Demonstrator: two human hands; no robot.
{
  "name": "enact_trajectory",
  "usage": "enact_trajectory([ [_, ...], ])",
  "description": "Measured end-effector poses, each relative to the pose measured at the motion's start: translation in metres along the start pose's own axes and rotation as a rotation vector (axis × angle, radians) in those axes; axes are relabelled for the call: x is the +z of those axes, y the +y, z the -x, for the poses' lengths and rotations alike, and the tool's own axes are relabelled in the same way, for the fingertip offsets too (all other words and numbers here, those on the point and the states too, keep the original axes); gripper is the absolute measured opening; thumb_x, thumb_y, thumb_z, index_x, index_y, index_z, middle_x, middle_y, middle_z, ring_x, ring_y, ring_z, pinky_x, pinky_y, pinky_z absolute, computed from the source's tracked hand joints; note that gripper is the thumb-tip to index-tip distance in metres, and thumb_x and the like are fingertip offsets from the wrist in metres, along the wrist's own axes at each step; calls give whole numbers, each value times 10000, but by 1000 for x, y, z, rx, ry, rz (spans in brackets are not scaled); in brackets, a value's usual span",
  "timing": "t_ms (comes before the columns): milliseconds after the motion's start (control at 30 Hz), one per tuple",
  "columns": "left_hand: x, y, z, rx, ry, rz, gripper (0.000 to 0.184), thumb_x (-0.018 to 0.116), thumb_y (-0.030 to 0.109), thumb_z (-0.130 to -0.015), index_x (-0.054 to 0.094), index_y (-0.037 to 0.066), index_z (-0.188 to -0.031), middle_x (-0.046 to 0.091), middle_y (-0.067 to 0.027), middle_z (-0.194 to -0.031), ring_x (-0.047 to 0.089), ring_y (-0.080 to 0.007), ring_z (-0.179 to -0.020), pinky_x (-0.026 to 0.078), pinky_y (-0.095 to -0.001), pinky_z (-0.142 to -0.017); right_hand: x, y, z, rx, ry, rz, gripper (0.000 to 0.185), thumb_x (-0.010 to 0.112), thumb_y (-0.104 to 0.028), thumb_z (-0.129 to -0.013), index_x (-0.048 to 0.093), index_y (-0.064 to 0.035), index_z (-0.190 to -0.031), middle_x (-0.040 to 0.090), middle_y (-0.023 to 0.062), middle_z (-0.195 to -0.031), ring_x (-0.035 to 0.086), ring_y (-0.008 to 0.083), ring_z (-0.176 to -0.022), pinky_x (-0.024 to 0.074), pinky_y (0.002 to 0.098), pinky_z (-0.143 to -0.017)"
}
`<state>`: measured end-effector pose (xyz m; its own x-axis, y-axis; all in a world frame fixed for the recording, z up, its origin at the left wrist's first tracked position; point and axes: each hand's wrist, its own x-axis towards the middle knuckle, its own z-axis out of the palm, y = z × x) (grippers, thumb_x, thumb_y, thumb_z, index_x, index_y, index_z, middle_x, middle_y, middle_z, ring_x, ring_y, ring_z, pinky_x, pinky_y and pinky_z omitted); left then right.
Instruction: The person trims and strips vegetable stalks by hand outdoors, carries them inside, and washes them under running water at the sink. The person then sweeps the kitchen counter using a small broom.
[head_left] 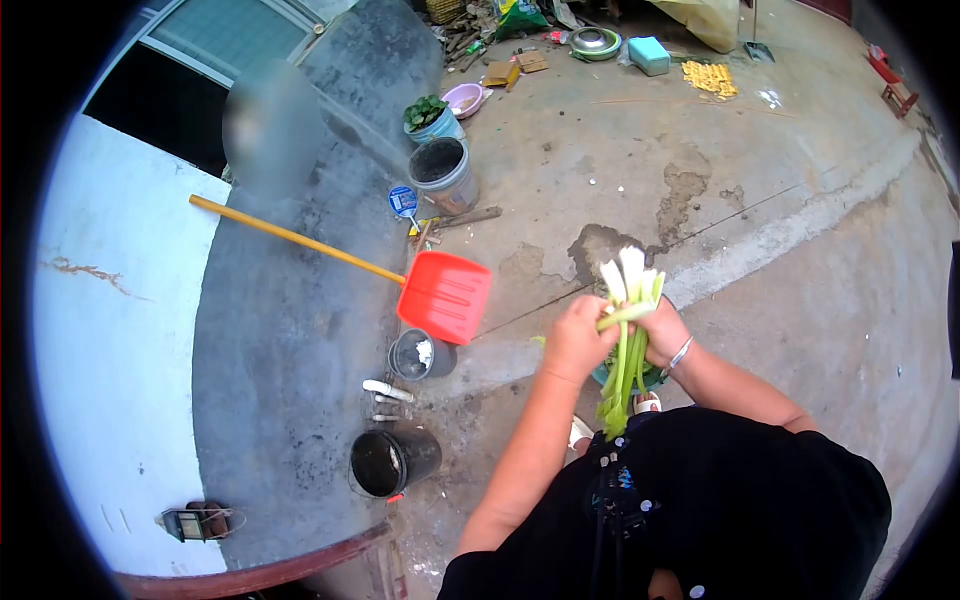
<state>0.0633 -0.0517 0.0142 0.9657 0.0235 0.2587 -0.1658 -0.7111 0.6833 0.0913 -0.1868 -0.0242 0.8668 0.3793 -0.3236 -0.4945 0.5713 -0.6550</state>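
A bunch of celery [632,280] is held up in front of my body, its white cut ends at the top and its green stalks and leaves hanging down. My right hand [662,330], with a silver bracelet at the wrist, is closed around the bunch from the right. On the other side, my left hand [583,338] is closed on a celery stalk [622,317] lying across the others. Some fingertips are hidden behind the stalks. Beneath the hands, a green basin [655,381] is partly covered by the celery and my right arm.
Along the wall on the left are a red shovel [445,296] with a wooden handle, a grey bucket [411,355], a black bucket [385,465] and a paint bucket [462,192]. Farther back are a potted plant [427,112] and a turquoise box [649,56]. Wet patches mark the concrete.
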Motion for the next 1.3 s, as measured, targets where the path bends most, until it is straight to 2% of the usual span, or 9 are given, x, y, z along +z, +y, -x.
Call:
enact_trajectory([
  [67, 6, 4, 10, -7, -154, 4, 260, 657, 98, -623, 562, 37, -857, 577, -109, -784, 592, -243, -676, 486, -321, -620, -17, -7, -17, -23, 7, -100, 110, 614, -88, -771, 571, -47, -864, 563, 22, -707, 498, 99, -555, 418, 228, -507],
  [233, 0, -5, 24, -29, -304, 41, 210, 634, 112, -627, 568, 30, -809, 581, -133, -765, 584, -259, -661, 471, -331, -616, -31, -34, -28, -219, 109, 121, 97, 597, -114, -771, 580, -31, -818, 567, 25, -670, 490, 97, -526, 416, 223, -491],
  [300, -7, -21, 36, -170, -410, -53, 170, 621, 132, -635, 569, 19, -750, 579, -151, -700, 573, -278, -627, 459, -336, -592, -40, -43, -28, -259, 135, 180, 91, 586, -110, -774, 579, -32, -819, 568, 26, -673, 488, 95, -524, 416, 223, -491],
  [467, -30, -76, 82, -307, -350, -81, 164, 609, 152, -654, 580, 17, -743, 585, -150, -652, 574, -254, -585, 452, -331, -565, -106, -85, -29, -423, 357, 110, 126, 584, -137, -783, 570, -29, -846, 561, 25, -684, 489, 95, -534, 427, 237, -499],
  [633, -62, -96, 112, -603, -251, -142, 179, 612, 166, -667, 598, 24, -775, 601, -130, -658, 588, -228, -603, 459, -319, -582, -176, -136, -7, -563, 502, -59, 161, 587, -166, -792, 563, -20, -856, 543, 26, -663, 468, 81, -519, 404, 225, -494],
  [833, -36, -79, 81, -492, -320, -187, 184, 593, 175, -707, 607, 40, -831, 604, -148, -700, 599, -252, -655, 463, -331, -614, -165, -136, 12, -492, 421, -145, 157, 581, -173, -798, 558, -37, -874, 513, 6, -631, 466, 89, -514, 403, 240, -504],
  [967, -3, -52, 50, -381, -414, -214, 214, 602, 181, -721, 601, 57, -894, 614, -141, -789, 598, -293, -763, 466, -355, -682, -117, -126, 15, -468, 361, -198, 178, 591, -170, -796, 546, -41, -910, 538, 15, -716, 476, 92, -559, 409, 254, -536],
  [1133, 12, -35, 38, -198, -354, -286, 437, 643, 242, -716, 521, 98, -1110, 534, -147, -1094, 561, -305, -915, 454, -361, -785, -96, -127, 20, -439, 270, -217, 197, 589, -155, -794, 541, -36, -943, 566, 26, -778, 484, 90, -577, 422, 247, -556],
  [1300, 16, -8, 21, -116, -482, -168, 549, 649, 289, -723, 448, 116, -1204, 488, -139, -1163, 563, -290, -897, 459, -350, -777, -97, -113, 17, -405, 225, -164, 177, 574, -157, -798, 556, -30, -921, 569, 20, -764, 489, 84, -585, 423, 230, -558],
])
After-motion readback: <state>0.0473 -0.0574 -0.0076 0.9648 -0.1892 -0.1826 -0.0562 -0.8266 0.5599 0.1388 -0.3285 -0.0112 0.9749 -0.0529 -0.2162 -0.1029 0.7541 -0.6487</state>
